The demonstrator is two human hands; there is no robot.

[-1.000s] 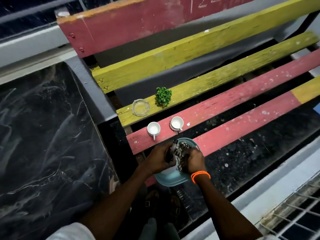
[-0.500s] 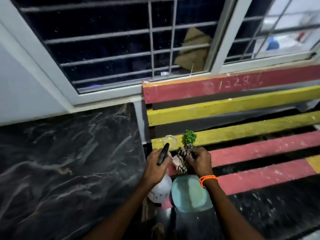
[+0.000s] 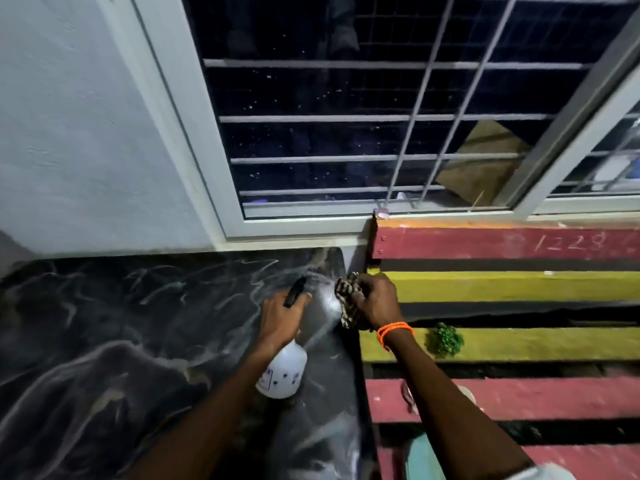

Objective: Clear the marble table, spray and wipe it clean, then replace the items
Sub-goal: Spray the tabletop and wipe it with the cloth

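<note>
A barred window (image 3: 381, 133) fills the top. Below it lies the black, white-veined marble table (image 3: 121, 341), with a red-and-yellow slatted wooden bench (image 3: 519, 285) touching its right edge. Over the table's right part, the left hand (image 3: 282, 318) is curled tight around the neck of a white plastic spray bottle (image 3: 284, 372), whose black nozzle (image 3: 294, 292) sticks up past the knuckles. The right hand (image 3: 375, 301), an orange band (image 3: 394, 332) on its wrist, is clenched on a bunched striped cloth (image 3: 348, 299). A small green plant (image 3: 444, 340) sits on a yellow slat.
</note>
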